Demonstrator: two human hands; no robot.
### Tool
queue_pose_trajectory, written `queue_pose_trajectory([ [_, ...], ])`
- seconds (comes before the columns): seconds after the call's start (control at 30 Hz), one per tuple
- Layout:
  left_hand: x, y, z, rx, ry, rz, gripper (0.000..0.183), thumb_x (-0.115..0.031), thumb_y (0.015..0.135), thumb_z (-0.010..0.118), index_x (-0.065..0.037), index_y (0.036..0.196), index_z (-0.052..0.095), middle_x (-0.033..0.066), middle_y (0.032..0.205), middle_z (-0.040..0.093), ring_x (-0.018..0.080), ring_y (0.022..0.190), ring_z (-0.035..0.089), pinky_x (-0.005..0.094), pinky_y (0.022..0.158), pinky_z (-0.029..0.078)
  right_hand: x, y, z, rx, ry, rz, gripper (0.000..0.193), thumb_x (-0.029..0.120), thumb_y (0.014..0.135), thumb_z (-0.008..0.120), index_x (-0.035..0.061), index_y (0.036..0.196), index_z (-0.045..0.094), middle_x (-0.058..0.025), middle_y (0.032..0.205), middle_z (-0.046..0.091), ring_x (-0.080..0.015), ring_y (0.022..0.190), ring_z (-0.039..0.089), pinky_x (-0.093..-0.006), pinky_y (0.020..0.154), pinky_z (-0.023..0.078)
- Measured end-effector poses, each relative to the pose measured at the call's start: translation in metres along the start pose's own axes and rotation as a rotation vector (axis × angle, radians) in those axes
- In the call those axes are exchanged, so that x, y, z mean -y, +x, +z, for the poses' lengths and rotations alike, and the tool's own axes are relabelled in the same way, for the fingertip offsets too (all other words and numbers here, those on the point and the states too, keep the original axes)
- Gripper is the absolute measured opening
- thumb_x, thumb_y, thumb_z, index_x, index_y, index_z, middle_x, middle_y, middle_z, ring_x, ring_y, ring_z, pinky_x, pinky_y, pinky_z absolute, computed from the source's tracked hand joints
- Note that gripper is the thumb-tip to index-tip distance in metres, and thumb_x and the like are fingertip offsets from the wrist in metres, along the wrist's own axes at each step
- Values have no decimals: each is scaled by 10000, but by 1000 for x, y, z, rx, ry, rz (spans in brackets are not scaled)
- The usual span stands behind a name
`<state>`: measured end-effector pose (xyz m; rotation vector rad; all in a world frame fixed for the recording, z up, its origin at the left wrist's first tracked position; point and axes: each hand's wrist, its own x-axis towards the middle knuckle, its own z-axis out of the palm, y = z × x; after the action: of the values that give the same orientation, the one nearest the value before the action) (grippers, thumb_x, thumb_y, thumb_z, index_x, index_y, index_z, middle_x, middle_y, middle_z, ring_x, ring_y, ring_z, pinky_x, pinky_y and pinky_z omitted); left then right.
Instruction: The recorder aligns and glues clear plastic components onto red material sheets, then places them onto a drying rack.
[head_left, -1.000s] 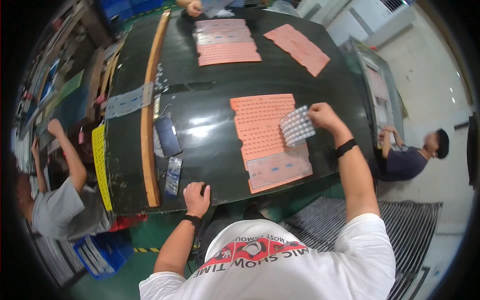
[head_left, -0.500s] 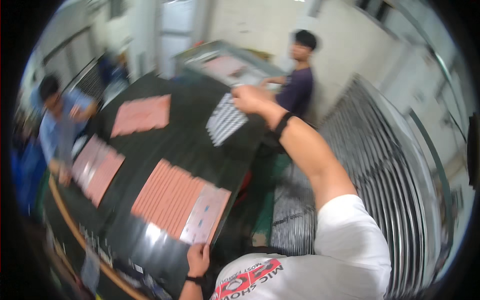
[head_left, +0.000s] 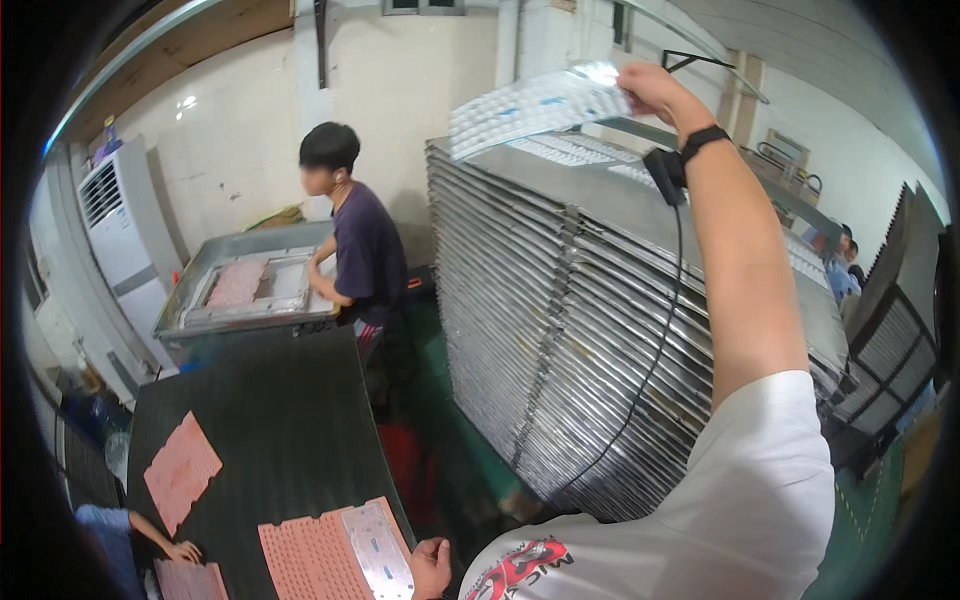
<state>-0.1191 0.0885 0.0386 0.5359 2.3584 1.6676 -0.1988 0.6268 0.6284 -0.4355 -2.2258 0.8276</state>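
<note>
My right hand (head_left: pixel 650 92) is raised high and grips one end of a whitish studded sheet (head_left: pixel 535 108), which hangs over the top of a tall stack of metal trays (head_left: pixel 560 330). A black band and a cable sit on that wrist. My left hand (head_left: pixel 432 566) rests on the near edge of the dark table (head_left: pixel 270 420), beside a pale grey sheet (head_left: pixel 378 548) lying on a pink studded sheet (head_left: pixel 315 558).
A person in a dark shirt (head_left: pixel 362 250) stands at a metal frame tray (head_left: pixel 250 290) beyond the table. Another pink sheet (head_left: pixel 180 472) lies at left, near a second person's hand (head_left: pixel 183 550). An air-conditioning unit (head_left: pixel 118 235) stands far left. More people stand far right.
The view has swung right from the table to the tray stack. My right hand has carried the whitish sheet off the table and up over the stack; my left hand stays on the table edge.
</note>
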Motion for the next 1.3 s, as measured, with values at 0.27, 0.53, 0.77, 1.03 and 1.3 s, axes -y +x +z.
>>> queue_pose_trajectory([
  [0.27, -19, 20, 2, 114, -9, 3, 248, -188, 908, 556, 42, 959, 634, 165, 887, 658, 249, 846, 617, 330, 775, 468, -169, -79, -63, -11, -648, 580, 255, 162, 798, 529, 38, 640, 686, -117, 628, 649, -229, 530, 598, -382, 476, 433],
  [0.53, -18, 22, 12, 164, -17, -13, 256, -201, 901, 560, 31, 974, 640, 198, 900, 653, 293, 839, 624, 347, 766, 470, -211, -71, -69, -210, -631, 759, 169, 116, 760, 579, 15, 677, 686, -153, 748, 676, -260, 649, 642, -407, 563, 491],
  [0.77, 9, 8, 19, 137, -44, -31, 255, -203, 894, 577, 35, 960, 642, 188, 861, 657, 276, 795, 623, 345, 736, 474, -222, -41, -46, -352, -327, 758, 273, 82, 888, 404, -48, 858, 642, -185, 744, 644, -294, 630, 634, -430, 463, 496],
  [1.03, 16, -9, 15, 162, -31, -119, 273, -216, 893, 580, 36, 980, 640, 193, 874, 659, 287, 809, 624, 354, 738, 476, -223, -49, -71, -45, -1303, 85, 196, 134, 762, 539, 59, 779, 719, -146, 854, 688, -319, 784, 671, -416, 691, 529],
  [1.3, 36, -7, 11, 198, 14, -109, 301, -237, 899, 566, 39, 996, 637, 215, 894, 655, 322, 829, 626, 370, 750, 477, -38, 13, 0, -540, -507, 14, 230, 213, 713, 536, 39, 726, 686, -211, 830, 658, -370, 800, 641, -444, 707, 500],
])
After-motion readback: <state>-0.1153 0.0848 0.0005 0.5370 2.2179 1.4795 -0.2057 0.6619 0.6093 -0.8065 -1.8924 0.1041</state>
